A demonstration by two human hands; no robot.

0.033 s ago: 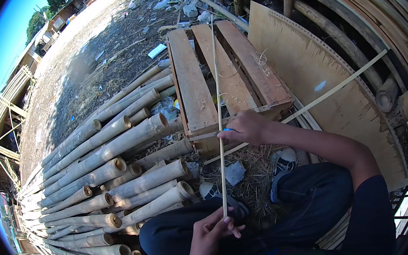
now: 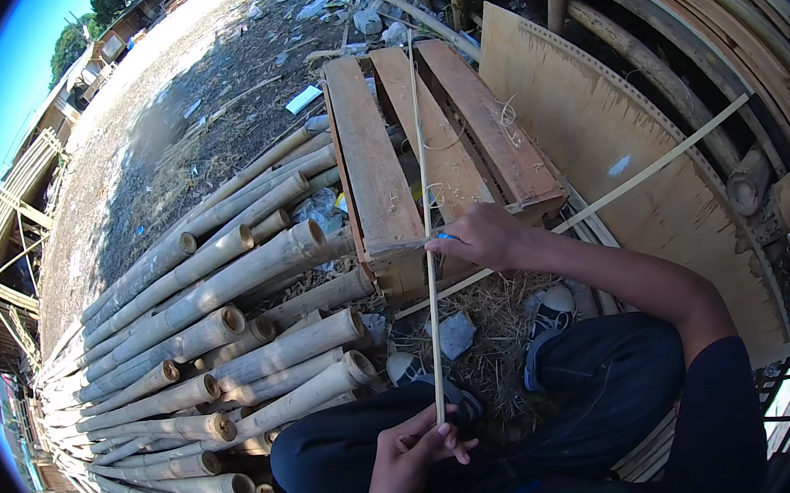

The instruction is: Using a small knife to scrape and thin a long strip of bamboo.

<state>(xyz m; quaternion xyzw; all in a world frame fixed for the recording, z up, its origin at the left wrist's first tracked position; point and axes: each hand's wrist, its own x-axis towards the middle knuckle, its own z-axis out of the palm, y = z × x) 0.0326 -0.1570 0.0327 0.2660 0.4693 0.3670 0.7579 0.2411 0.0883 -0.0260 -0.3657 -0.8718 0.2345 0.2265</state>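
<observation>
A long thin bamboo strip (image 2: 436,338) runs from my lap out over a slatted wooden crate (image 2: 374,152). My left hand (image 2: 407,452) pinches its near end between thumb and fingers, above my lap. At the crate's near edge, my right hand (image 2: 485,237) is closed on a knife with a bit of blue at the grip. The knife's thin blade (image 2: 397,246) points left across the strip; most of the handle is hidden in my fist. Thin curled shavings (image 2: 447,191) lie on the slats.
Cut bamboo poles (image 2: 261,256) are stacked at the left, their open ends toward me. A plywood sheet (image 2: 627,164) leans at the right, with another pale strip (image 2: 656,166) crossing it. Bamboo rails (image 2: 645,57) stand behind. Straw and a grey stone (image 2: 456,334) lie between my feet.
My right hand and the knife have shifted slightly away from me along the strip. The left hand stays nearly in place, still pinching the strip.
</observation>
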